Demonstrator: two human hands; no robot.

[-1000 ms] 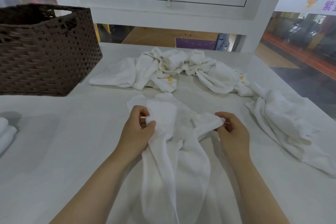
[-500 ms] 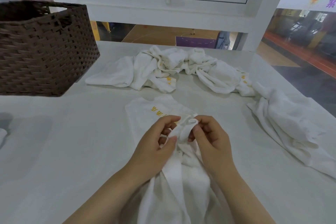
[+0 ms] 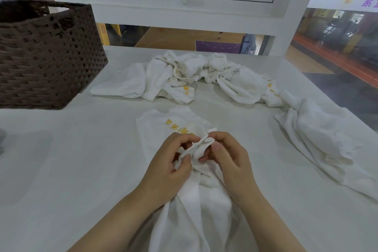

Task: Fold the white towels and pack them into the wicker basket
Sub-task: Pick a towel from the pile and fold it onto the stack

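Towel (image 3: 190, 210) in hand is soft, thin and light, so I think it will flop and bunch up if it is let go. It lies on the bench (image 3: 61, 170) right in front of the person, with its far end flat and yellow letters (image 3: 180, 127) showing on it. The near part runs down past the bottom of the view.

The left hand (image 3: 169, 170) and right hand (image 3: 231, 161) sit close together. Each grip is a pinch, with thumb and fingers curled on two bunched bits of the towel's edge. These look like corners, but I cannot be sure. Corners are the best place to hold it, I think, because then the cloth hangs straight and folds clean. It does not look slippery and it will not break.

More towels lie around it. A heap (image 3: 184, 75) sits farther back in the middle, and one more towel (image 3: 319, 141) lies off to the right, near the bench's right edge. Both are apart from the held one.

The basket (image 3: 45, 57) stands at the far left, open at the top; what is inside is hidden. Bare bench lies between the hands and the basket, so I think there is room to spread the towel flat there and then carry it over
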